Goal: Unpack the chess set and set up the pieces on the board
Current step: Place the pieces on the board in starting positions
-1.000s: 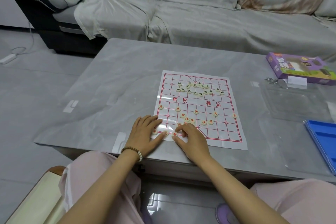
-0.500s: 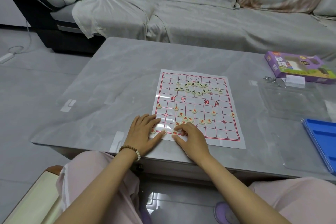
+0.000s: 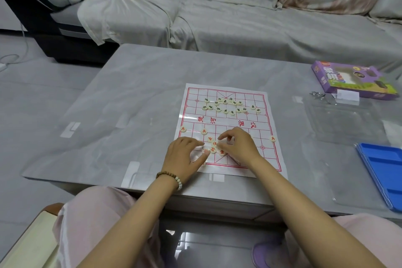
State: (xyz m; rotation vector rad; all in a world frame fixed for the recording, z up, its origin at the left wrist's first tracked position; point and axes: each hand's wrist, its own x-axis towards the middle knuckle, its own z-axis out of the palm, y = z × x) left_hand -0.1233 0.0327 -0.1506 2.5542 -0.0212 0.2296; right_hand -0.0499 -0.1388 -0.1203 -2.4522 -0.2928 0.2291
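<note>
- Both hands have moved up from the near edge of the board point(image 3: 264, 159) into the clump of red pieces point(image 3: 214, 147) mid near-half. So sorting red has begun, it seems.
- Left hand point(image 3: 185, 154): loosely curled by the near-left corner, nothing seen in it, where earlier it lay flat.
- Right hand point(image 3: 238, 146): thumb and finger pinched narrow, can't tell if there's a piece in there.
- Dark-lettered pieces point(image 3: 230, 106) are bunched toward the far edge like before.

Board point(image 3: 268, 160): white sheet, red grid, lying flat. Dark-marked pieces point(image 3: 225, 111) clustered at far end. Red pieces point(image 3: 204, 131) scattered on near half, some possibly touching.
</note>
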